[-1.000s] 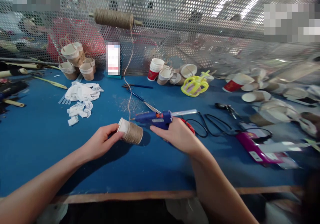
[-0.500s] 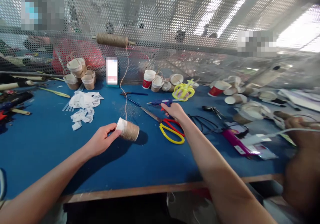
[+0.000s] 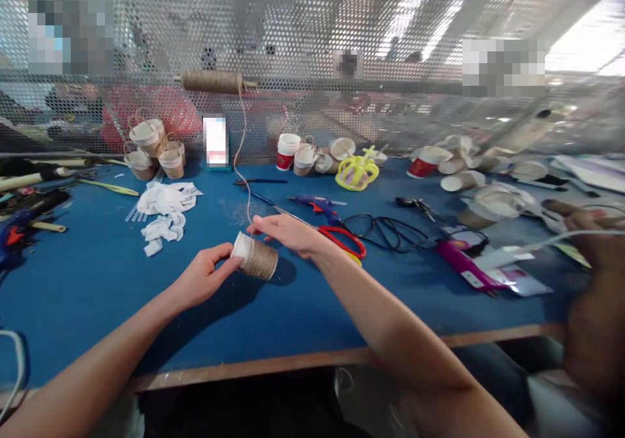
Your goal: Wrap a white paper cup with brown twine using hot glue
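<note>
My left hand (image 3: 208, 272) grips the white rim end of a paper cup (image 3: 262, 260), which lies tilted on its side with brown twine wound round most of its wall. From a spool (image 3: 212, 81) above, a strand of twine (image 3: 244, 135) runs down to the cup. Close to the cup's rim my right hand (image 3: 288, 233) pinches that strand between thumb and fingers. Scissors with red and yellow handles (image 3: 344, 235) lie partly hidden beneath my right hand. Behind them rests a blue glue gun (image 3: 319, 205), touched by neither hand.
Twine-wrapped cups (image 3: 146, 148) are stacked at the back left, near crumpled white paper (image 3: 166, 198). A phone (image 3: 215, 142) leans on the mesh. More cups (image 3: 305, 158) and a yellow crown-shaped piece (image 3: 357, 171) stand behind. On the right are a purple box (image 3: 463, 265) and another person's arm (image 3: 593, 301).
My right hand has let go of the glue gun, leaving it on the table, and has moved left to the twine at the cup. My left hand still holds the cup.
</note>
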Tool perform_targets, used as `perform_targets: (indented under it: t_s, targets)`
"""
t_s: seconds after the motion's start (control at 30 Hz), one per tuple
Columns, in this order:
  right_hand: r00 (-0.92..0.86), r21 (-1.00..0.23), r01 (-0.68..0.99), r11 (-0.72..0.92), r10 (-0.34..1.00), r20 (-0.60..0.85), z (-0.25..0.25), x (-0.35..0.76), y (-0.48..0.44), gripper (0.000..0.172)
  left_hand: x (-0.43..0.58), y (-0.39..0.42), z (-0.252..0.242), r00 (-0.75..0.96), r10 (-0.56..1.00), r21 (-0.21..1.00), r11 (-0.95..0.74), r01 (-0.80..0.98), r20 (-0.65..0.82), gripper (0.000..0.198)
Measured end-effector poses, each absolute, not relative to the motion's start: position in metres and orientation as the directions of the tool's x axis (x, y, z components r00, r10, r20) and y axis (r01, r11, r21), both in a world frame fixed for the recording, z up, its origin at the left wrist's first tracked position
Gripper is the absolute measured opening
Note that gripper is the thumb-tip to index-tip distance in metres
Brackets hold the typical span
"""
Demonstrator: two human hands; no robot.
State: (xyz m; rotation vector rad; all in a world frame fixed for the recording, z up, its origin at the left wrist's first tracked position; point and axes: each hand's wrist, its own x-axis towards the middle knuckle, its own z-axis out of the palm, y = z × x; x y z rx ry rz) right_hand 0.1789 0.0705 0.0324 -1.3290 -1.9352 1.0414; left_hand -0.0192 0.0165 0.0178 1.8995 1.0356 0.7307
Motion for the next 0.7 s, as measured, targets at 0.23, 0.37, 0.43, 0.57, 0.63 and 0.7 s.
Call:
perform_targets:
  t_s: [0.23,0.37,0.43,0.57,0.63,0.7]
  targets:
    - [-0.278,-0.923,0.340,0.179,0.957,0.083,0.036,0.165,0.050,0.026,-0.019,0.016,0.017,0.489,0.867,0.888,-0.296,0.351,0.096,0.025]
    - [-0.234,-0.931,0.289,0.222,0.960,0.156,0.041,0.168,0.042,0.025,-0.017,0.017,0.016,0.463,0.885,0.924,-0.220,0.311,0.055,0.022]
    - [-0.223,-0.924,0.278,0.263,0.953,0.204,0.042,0.167,0.039,0.024,-0.016,0.017,0.017,0.448,0.893,0.936,-0.193,0.294,0.044,0.022]
    - [-0.228,-0.901,0.290,0.321,0.938,0.261,0.044,0.166,0.037,0.021,-0.014,0.017,0.020,0.427,0.904,0.941,-0.169,0.293,0.029,0.021]
    - [-0.226,-0.893,0.299,0.337,0.934,0.277,0.045,0.167,0.036,0.020,-0.015,0.017,0.020,0.420,0.908,0.944,-0.153,0.294,0.017,0.022]
    - [-0.224,-0.884,0.313,0.346,0.932,0.285,0.045,0.168,0.036,0.019,-0.015,0.017,0.019,0.412,0.911,0.948,-0.132,0.290,0.001,0.022]
